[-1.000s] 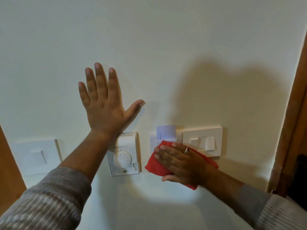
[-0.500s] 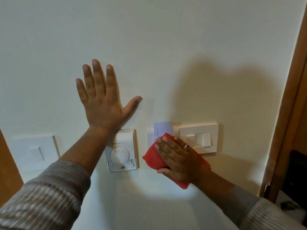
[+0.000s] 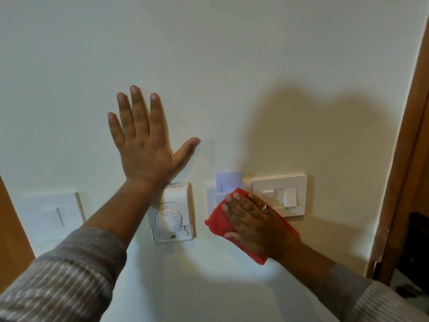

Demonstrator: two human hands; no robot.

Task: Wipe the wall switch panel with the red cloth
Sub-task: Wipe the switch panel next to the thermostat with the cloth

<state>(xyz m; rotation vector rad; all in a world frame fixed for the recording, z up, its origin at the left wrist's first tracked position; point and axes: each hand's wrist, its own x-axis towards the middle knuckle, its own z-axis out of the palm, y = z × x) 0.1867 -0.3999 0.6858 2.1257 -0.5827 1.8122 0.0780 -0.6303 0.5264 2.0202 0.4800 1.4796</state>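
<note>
A cream wall switch panel [image 3: 294, 184] with two rocker switches is mounted at the right of the wall. Left of it sits a white key-card holder [image 3: 211, 194] with a pale card [image 3: 228, 182] sticking up. My right hand [image 3: 253, 223] lies flat on the red cloth [image 3: 217, 221], pressing it against the wall over the holder's lower part and the panel's lower left corner. My left hand [image 3: 145, 145] rests flat on the bare wall above the thermostat, fingers spread, holding nothing.
A white dial thermostat [image 3: 174, 217] is fixed under my left wrist. Another white switch plate [image 3: 51, 217] is at the far left. A wooden door frame [image 3: 404, 182] runs down the right edge, and brown wood [image 3: 11, 228] shows at the left edge.
My right hand has slid the red cloth up and left, from below the switch panel onto the key-card holder. The left hand stays on the wall.
</note>
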